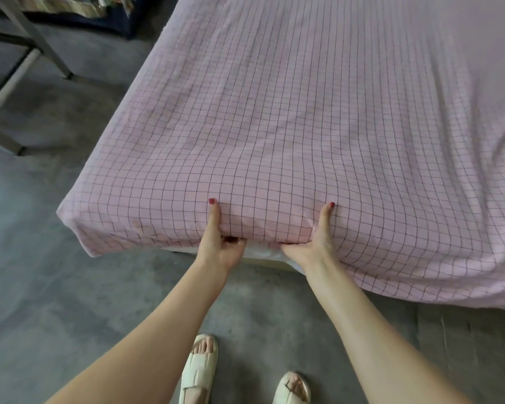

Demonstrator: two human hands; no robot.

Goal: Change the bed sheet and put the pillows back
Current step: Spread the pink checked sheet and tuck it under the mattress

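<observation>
Sandalled feet (200,371) planted, left hand (220,243) and right hand (312,243) each pinch the pink checked sheet (274,126) over the bed's near edge; pull evenly downward, then tuck beneath.

Your fingers (231,239) on both hands were tucked out of sight under the hem of the pink grid-checked cotton bed sheet (303,126), which ran off the top and right edges. The grey metal frame (27,53) was cut off at left.
</observation>
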